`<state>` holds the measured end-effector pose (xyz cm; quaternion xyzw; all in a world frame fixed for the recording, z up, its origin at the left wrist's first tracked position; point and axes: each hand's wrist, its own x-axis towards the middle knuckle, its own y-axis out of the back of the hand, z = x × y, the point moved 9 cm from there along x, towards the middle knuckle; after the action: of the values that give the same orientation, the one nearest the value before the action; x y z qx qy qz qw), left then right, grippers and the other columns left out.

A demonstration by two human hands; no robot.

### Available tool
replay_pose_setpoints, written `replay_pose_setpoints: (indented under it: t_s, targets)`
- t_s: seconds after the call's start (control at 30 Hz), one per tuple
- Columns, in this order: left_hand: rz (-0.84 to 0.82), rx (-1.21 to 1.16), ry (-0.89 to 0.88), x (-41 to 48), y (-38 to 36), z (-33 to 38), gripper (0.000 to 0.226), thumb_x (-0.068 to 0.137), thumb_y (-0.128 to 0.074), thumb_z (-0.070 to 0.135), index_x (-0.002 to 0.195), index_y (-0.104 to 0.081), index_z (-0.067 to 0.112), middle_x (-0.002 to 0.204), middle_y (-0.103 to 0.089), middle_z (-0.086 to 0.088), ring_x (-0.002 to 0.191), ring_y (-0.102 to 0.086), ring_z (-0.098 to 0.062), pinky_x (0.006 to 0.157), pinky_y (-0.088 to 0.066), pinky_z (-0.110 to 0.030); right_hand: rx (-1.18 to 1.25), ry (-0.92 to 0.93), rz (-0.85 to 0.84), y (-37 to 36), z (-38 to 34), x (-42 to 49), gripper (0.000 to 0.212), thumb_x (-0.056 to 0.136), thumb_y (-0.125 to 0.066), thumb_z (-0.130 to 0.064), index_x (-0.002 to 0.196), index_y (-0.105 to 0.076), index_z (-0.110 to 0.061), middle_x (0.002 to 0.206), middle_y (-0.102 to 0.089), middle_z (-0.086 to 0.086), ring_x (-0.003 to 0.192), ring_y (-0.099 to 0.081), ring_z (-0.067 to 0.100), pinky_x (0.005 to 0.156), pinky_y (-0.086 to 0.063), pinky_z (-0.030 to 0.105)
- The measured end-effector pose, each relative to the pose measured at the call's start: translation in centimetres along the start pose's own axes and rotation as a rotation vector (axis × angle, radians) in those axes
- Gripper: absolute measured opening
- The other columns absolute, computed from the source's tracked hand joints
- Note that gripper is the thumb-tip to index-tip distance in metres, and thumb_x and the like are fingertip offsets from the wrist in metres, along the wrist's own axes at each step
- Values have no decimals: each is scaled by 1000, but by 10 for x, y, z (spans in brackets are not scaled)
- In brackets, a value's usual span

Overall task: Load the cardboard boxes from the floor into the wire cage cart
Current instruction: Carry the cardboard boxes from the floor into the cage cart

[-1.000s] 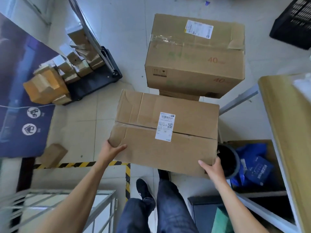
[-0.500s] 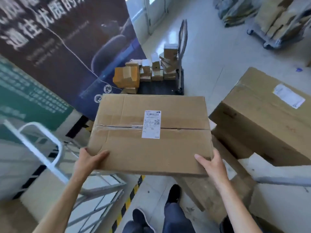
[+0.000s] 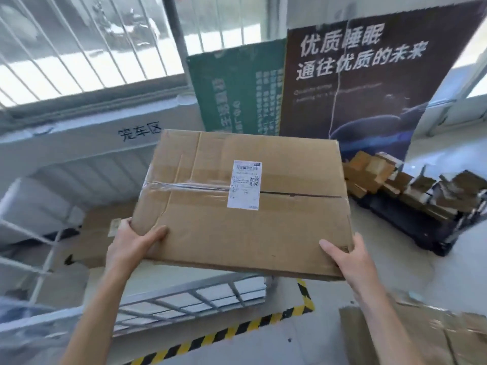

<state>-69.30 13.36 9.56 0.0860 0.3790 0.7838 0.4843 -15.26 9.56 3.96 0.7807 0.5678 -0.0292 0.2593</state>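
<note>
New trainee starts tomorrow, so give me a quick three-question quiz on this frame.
1. Which hands hold the box? A: left only. B: right only. C: both.
2. True or false: the box already sits inside the cart.
3. Fill in: the white ___ on the box top carries a barcode.
Key: 1 C, left hand and right hand; 2 false, it is held in the air; 3 label.
</note>
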Motion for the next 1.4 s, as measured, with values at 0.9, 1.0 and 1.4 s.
replay_pose_setpoints:
  t_s: [0.9, 1.0, 1.4]
  targets:
    - [-40, 50, 407, 301, 87, -270, 86, 60, -81, 62, 124, -45, 16, 125, -61, -6, 114, -60, -30, 96, -49, -48, -211, -185, -262, -452, -34, 128, 61, 78, -84, -33, 127, -55, -14, 120, -67, 7, 104, -65, 25, 94, -53, 46]
    - [-133, 63, 462, 337, 25, -300, 89, 55, -79, 65, 121, -44, 16, 124, -61, -6, 114, -60, -30, 97, -48, -46, -284, -273, -266, -466, 12, 161, 58, 79, -84, -35, 126, -56, -14, 118, -67, 6, 101, -65, 22, 89, -52, 40]
    - [-362, 166, 594, 415, -198, -476, 78, 59, -80, 62, 112, -38, 23, 112, -57, 1, 103, -60, -28, 87, -52, -45, -469, -541, -280, -521, 246, 245, 68, 79, -80, -45, 135, -54, -16, 122, -67, 7, 108, -64, 28, 93, -52, 45]
